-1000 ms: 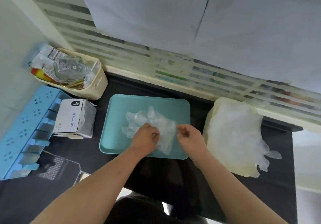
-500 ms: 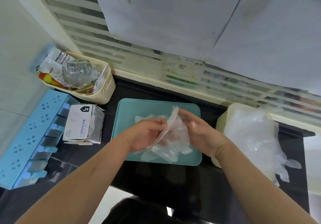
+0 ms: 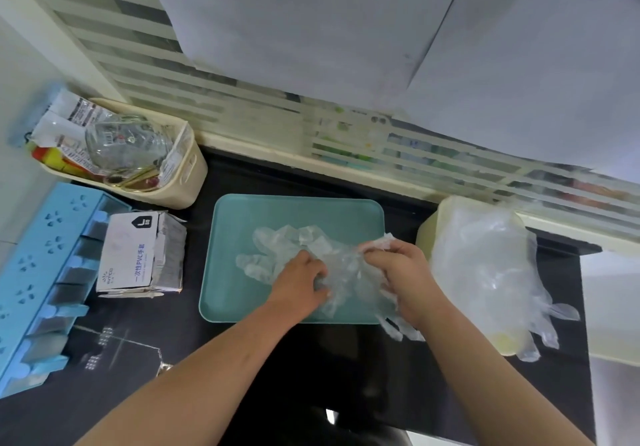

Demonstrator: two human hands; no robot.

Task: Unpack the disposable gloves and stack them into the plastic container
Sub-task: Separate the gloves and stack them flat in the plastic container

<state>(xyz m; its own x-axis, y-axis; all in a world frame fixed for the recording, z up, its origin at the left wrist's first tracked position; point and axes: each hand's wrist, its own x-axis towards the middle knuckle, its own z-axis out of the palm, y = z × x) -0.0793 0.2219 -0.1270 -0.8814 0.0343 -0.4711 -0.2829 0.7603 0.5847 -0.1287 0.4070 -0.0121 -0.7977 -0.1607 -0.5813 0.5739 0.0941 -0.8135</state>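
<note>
Several clear disposable gloves (image 3: 277, 255) lie crumpled in the teal tray (image 3: 298, 210), fingers pointing left, and on top of them lies the glove (image 3: 346, 272) now being handled. The left hand (image 3: 299, 283) grips its middle with curled fingers and holds it down on the heap. The right hand (image 3: 401, 272) pinches the cuff end near the tray's right side. The glove thus spans between the two hands, touching both.

The film is so clear and wrinkled that I cannot say for sure whether this is one glove or two stuck together. Part of it hangs over the tray's near right corner onto the dark surface (image 3: 138, 341), and if released there it could slip out. The film also clings, so pulling it flat may drag the layers beneath out of line.

Just right of the tray, a bigger pile of gloves (image 3: 485, 265) drapes over a cream container (image 3: 429, 231). To the left stands the opened glove box (image 3: 131, 255).
</note>
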